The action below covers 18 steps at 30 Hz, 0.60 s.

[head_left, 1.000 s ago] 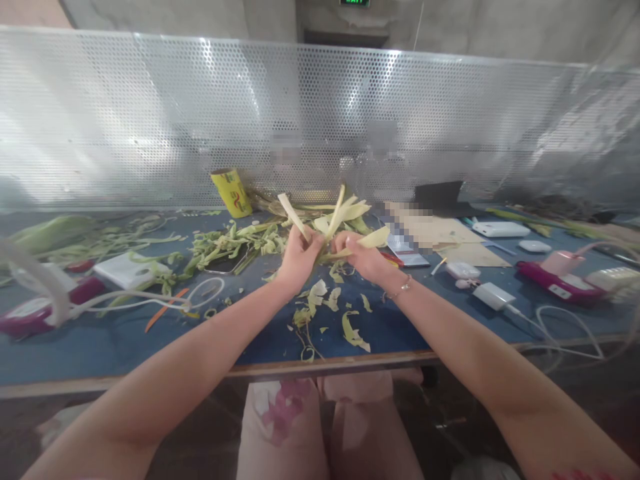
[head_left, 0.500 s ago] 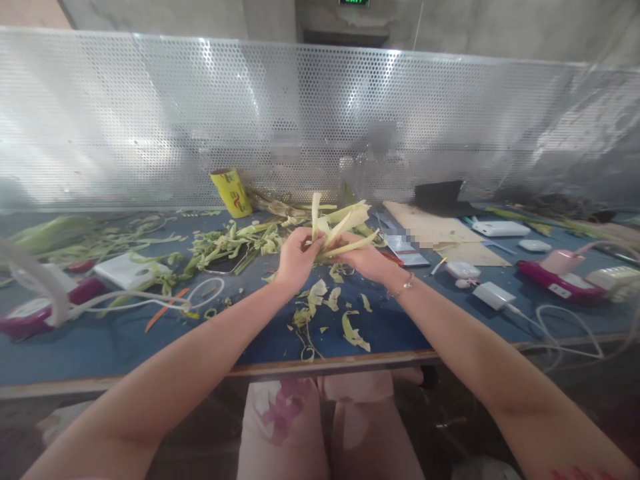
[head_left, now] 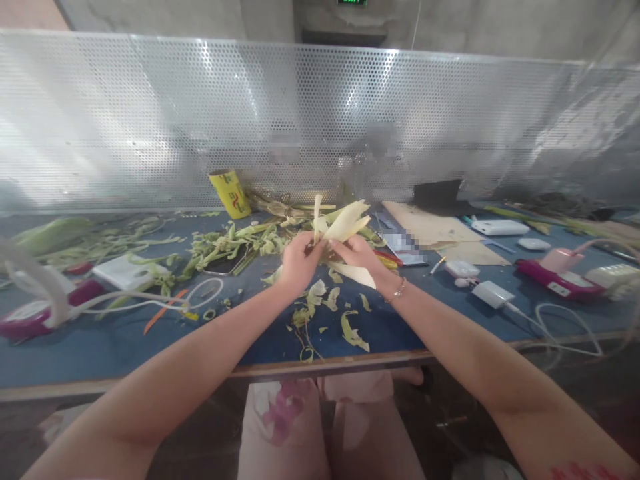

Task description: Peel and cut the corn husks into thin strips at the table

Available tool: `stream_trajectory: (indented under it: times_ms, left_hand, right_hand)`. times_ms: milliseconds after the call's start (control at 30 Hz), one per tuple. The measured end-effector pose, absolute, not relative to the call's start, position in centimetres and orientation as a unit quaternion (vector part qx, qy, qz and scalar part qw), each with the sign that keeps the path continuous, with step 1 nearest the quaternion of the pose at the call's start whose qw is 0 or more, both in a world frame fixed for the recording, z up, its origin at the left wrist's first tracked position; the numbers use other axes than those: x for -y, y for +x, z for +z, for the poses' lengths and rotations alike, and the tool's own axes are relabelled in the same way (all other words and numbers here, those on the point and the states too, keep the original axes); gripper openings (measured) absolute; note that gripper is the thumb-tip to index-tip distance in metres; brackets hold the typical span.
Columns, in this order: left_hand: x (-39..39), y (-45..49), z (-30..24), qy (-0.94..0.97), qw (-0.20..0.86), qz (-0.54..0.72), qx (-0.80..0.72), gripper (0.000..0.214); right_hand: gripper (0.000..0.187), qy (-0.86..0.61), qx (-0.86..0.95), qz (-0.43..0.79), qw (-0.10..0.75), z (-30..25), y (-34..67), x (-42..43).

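Pale yellow-green leaf strips [head_left: 347, 221], which look like corn husk, fan out above my two hands over the middle of the table. My left hand [head_left: 301, 259] is closed on the lower left of the bundle, with one narrow strip standing up by its fingers. My right hand [head_left: 356, 257] pinches the same bundle from the right. A wide pale strip [head_left: 354, 273] hangs below my right fingers towards the wrist. Torn leaf scraps [head_left: 320, 297] lie on the blue tabletop under my hands. The fingertips are partly hidden by the strips.
Green twisted leaf pieces [head_left: 240, 243] lie left of my hands, near a yellow cardboard tube [head_left: 230, 193]. Brown cardboard [head_left: 430, 223], a phone [head_left: 404, 248], a white charger [head_left: 493, 294] and power strips [head_left: 560, 280] sit to the right. A perforated metal screen [head_left: 320, 120] stands behind.
A strip that pointed right above my right hand now hangs down below it. My right hand has turned and drawn in closer to the left; both still hold the leaf bundle.
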State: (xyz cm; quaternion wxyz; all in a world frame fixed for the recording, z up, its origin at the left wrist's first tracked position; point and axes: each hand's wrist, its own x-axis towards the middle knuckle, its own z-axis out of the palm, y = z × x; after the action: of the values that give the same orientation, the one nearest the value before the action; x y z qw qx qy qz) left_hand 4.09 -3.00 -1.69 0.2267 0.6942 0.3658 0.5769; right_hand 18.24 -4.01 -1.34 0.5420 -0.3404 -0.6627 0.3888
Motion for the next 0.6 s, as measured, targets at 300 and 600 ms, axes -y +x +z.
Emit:
stream_trajectory:
  times_ms: [300,600]
  left_hand:
    - [3.3,4.3,-1.5,0.63,0.273,0.624,-0.374,0.008]
    - [3.6,4.1,-0.9,0.604,0.292,0.656,-0.347,0.011]
  right_hand:
    - [0.012,-0.34,0.757,0.153,0.537,-1.0,18.6,4.7]
    - [0.014,-0.313,0.769,0.13,0.543,-0.7,18.5,5.0]
